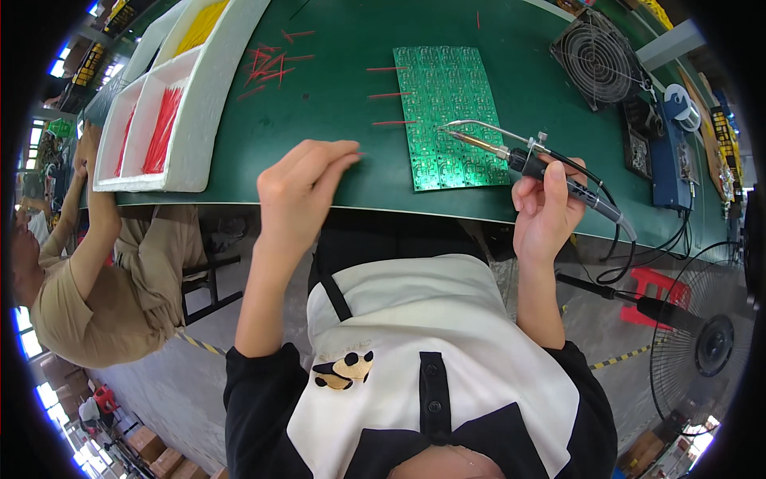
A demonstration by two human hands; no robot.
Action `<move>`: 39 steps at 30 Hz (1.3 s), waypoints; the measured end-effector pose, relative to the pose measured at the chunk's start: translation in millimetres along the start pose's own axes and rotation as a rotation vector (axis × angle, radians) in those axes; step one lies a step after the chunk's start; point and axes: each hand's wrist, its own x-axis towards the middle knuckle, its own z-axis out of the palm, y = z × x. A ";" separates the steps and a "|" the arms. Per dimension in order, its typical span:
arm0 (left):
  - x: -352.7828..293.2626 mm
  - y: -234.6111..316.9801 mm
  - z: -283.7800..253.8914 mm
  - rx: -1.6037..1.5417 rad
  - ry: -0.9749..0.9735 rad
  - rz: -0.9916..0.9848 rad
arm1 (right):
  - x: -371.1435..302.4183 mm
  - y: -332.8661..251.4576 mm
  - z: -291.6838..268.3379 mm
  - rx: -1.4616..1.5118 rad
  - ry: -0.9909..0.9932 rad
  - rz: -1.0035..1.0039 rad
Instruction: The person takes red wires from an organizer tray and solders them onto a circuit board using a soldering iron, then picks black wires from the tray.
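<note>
My left hand (297, 185) is closed in a pinch above the table's front edge, left of the green circuit board panel (451, 88). A small reddish end shows at its fingertips, seemingly a red wire (362, 154), the rest hidden. My right hand (549, 209) grips a soldering iron (528, 164) with a thin metal solder-feed tube (487, 126) alongside it. The iron's tip points left, over the lower half of the panel; whether it touches cannot be told. Several red wires (388, 96) stick out from the panel's left edge.
Loose red wires (270, 68) lie on the green table (335, 88). A white foam box (199, 136) with red and yellow wires stands left. A fan (600, 60), solder spool (682, 108) and blue station (670, 160) stand right. A co-worker (96, 295) sits left; a floor fan (712, 345) stands right.
</note>
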 end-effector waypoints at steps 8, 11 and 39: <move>-0.1 11.9 33.6 0.000 -0.029 0.035 | -8.3 1.0 2.3 0.061 0.034 0.057; 0.0 12.0 29.2 -0.047 -0.079 -0.017 | -7.5 3.1 0.8 0.058 0.025 0.034; -6.4 8.8 43.1 -0.010 0.025 0.142 | -8.4 6.4 6.4 -0.087 -0.034 -0.052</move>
